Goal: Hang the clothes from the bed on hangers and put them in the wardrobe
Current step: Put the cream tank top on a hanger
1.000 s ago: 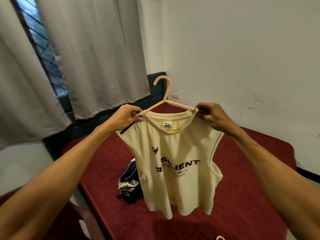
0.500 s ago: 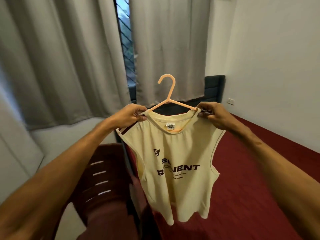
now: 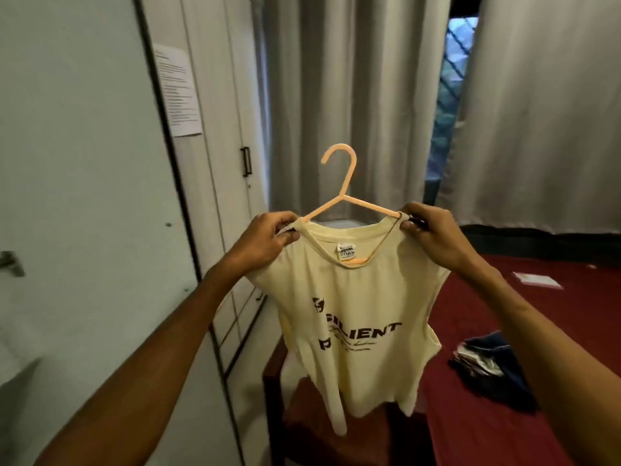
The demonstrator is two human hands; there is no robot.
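- The left hand [image 3: 268, 238] pinches one shoulder of the cream shirt [image 3: 363, 331], and the right hand [image 3: 433, 237] pinches the other.
- The peach hanger [image 3: 347, 181] rises between both grips, with the shirt hanging below them.
- The wardrobe [image 3: 215, 95] stands left of the left grip.
- Dark clothes [image 3: 497, 364] lie on the bed [image 3: 487, 314], below the right grip.

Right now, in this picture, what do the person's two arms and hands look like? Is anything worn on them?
The left arm and right arm are bare to the frame's edge; no sleeve shows. The left hand and right hand wear no glove; no ring, watch or bracelet is visible.
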